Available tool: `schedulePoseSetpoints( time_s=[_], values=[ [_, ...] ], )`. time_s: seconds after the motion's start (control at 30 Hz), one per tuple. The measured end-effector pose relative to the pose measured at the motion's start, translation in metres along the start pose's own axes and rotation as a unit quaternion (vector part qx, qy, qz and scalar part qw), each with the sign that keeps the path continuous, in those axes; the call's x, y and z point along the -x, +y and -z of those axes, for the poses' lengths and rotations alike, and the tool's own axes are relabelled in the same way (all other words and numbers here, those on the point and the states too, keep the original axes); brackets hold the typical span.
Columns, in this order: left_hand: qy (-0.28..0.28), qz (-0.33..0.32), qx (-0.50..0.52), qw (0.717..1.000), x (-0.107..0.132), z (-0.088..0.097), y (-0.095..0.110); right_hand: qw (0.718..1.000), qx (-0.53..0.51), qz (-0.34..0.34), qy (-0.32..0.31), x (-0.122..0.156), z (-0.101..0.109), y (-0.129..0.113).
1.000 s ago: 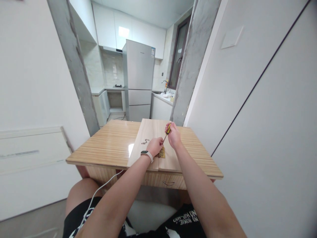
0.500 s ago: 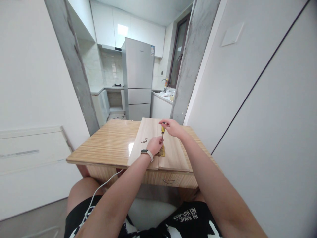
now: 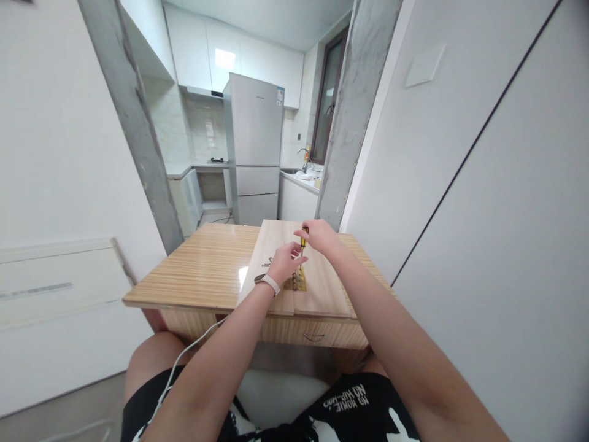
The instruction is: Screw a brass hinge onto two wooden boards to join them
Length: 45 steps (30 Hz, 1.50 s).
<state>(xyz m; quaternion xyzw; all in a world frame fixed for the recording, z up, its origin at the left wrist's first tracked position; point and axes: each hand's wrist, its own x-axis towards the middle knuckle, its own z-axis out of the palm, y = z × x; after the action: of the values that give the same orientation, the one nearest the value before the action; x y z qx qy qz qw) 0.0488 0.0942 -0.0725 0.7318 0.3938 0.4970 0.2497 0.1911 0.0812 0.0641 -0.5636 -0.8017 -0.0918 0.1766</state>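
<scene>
Two light wooden boards (image 3: 317,288) lie side by side on a wooden table (image 3: 202,270). A brass hinge (image 3: 299,281) sits across their seam. My right hand (image 3: 321,236) is closed round the yellow-and-black handle of a screwdriver (image 3: 302,239), which stands nearly upright over the hinge. My left hand (image 3: 286,261), a watch on its wrist, hovers just above the hinge with its fingers pinched near the screwdriver's shaft; what they touch is hidden. A few small screws (image 3: 267,264) lie on the left board.
A white cable (image 3: 184,353) hangs from the table's front edge down over my lap. The table has a drawer with a metal handle (image 3: 313,337). Behind it a concrete pillar (image 3: 350,116) and a grey fridge (image 3: 255,147) stand in the kitchen. White wall at right.
My right hand has turned on the screwdriver, bringing it from tilted to nearly upright. My left hand has lifted slightly off the hinge, which now shows more.
</scene>
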Motion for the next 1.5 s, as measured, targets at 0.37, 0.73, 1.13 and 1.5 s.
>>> schedulePoseSetpoints(
  time_s=[0.37, 0.73, 1.13, 1.5],
  values=[
    [0.033, -0.018, 0.029, 0.999, -0.013, -0.003, 0.016, 0.999, 0.014, -0.028, -0.018, 0.001, 0.004, -0.002],
    [-0.011, 0.000, 0.029, 1.000, -0.013, 0.007, 0.032, 0.998, 0.008, 0.035, -0.055, 0.001, 0.012, 0.003],
    [0.034, 0.000, 0.051, 0.998, -0.019, 0.000, 0.034, 1.000, 0.011, -0.010, -0.002, 0.011, 0.008, 0.001],
    [0.017, -0.012, 0.035, 0.999, -0.016, 0.003, 0.034, 0.998, 0.036, 0.029, -0.035, 0.011, 0.013, -0.001]
  ],
)
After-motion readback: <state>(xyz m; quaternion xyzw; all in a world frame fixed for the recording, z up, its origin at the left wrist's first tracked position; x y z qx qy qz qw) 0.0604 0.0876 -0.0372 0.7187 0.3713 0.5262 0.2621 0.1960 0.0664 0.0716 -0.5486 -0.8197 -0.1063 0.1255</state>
